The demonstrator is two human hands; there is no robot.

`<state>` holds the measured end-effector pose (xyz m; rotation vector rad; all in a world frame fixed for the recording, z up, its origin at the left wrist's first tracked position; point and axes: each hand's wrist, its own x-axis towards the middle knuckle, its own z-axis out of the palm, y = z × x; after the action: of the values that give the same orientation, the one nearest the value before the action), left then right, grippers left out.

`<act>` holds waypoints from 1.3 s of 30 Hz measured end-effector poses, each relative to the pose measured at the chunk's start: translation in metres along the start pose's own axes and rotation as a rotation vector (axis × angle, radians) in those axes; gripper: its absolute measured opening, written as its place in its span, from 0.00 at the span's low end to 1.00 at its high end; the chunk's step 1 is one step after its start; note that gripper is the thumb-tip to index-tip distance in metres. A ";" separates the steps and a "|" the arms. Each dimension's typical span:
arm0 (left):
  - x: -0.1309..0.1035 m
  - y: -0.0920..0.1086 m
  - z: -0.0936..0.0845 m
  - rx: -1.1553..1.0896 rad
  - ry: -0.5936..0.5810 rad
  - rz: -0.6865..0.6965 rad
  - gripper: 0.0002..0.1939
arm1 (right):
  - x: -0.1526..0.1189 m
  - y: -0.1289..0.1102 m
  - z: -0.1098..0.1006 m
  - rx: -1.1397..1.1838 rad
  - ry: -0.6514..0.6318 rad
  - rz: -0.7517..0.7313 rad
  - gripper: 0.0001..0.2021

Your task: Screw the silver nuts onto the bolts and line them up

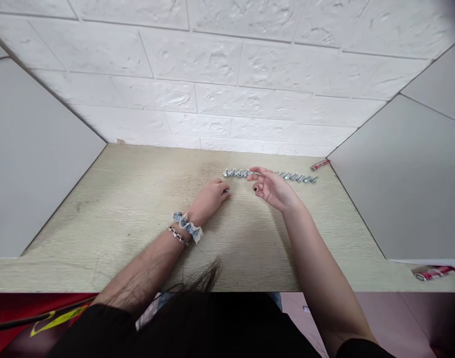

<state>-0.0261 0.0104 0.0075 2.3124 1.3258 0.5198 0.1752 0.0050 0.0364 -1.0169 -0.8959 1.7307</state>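
A row of silver screws (299, 177) with wide round heads lies along the back of the wooden table, several of them on either side of my right hand. My right hand (274, 191) hovers in front of the row's middle and hides part of it. Its fingers are loosely bent and apart, and nothing shows between them. Just in front of the row's left end, my left hand (209, 198) rests low at the tabletop, fingers curled together. A small dark spot shows at its fingertips; whether it is a nail or a held piece is unclear.
The pale wooden tabletop (112, 214) meets a white brick-pattern wall (212, 107) behind. Grey panels (37, 164) close in both sides. One red-and-silver cylinder, like a battery (320, 165), lies at the back right corner; another (435, 272) lies near the front right edge.
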 end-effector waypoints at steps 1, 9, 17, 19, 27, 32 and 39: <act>0.001 -0.002 -0.002 -0.006 0.010 -0.004 0.11 | 0.001 0.000 -0.001 0.002 0.008 -0.002 0.11; 0.007 -0.018 -0.007 0.037 0.098 -0.060 0.13 | 0.005 0.007 -0.001 -0.060 0.033 -0.015 0.12; 0.031 -0.025 -0.015 0.218 0.052 -0.118 0.12 | 0.009 0.017 0.002 -0.162 0.027 0.019 0.12; 0.040 -0.028 -0.017 0.253 0.040 -0.110 0.12 | 0.008 0.018 0.004 -0.186 0.030 0.029 0.11; 0.063 -0.038 -0.021 0.253 0.004 -0.092 0.12 | 0.008 0.021 0.012 -0.251 0.000 0.073 0.07; 0.063 -0.039 -0.020 0.256 -0.013 -0.030 0.12 | 0.009 0.026 0.011 -0.259 -0.028 0.074 0.08; 0.060 -0.041 -0.017 0.222 0.010 -0.026 0.13 | 0.010 0.032 0.018 -0.284 -0.046 0.156 0.06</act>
<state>-0.0360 0.0845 0.0067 2.4676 1.4826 0.3941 0.1458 0.0015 0.0131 -1.2652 -1.1407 1.7952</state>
